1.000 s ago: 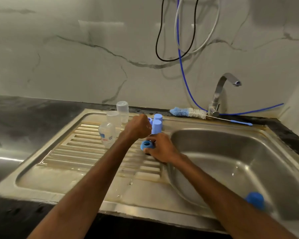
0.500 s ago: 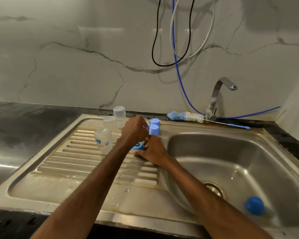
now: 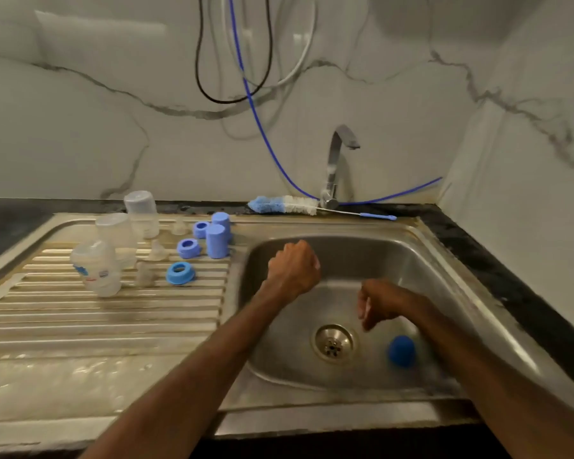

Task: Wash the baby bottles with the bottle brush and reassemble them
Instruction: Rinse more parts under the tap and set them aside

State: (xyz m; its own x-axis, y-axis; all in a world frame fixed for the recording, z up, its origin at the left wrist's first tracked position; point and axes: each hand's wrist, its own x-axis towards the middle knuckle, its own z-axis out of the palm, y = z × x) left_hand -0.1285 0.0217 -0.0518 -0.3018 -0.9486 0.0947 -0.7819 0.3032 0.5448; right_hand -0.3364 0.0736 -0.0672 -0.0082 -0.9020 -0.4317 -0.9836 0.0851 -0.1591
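Dim, greenish light; glare on the steel sink (image 3: pixel 497 313); soft motion blur, edges bowed.

Brushed stainless-steel sink basin (image 3: pixel 362 260); ribbed steel drainboard (image 3: pixel 113 313) at nine o'clock, stained. Translucent plastic baby bottles (image 3: pixel 96 268), matt blue plastic caps (image 3: pixel 216 241). Glossy veined marble wall (image 3: pixel 113 127) at twelve.

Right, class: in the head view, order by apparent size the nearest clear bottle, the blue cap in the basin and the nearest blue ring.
Largest: clear bottle. Then blue cap and blue ring: alike, so unranked.
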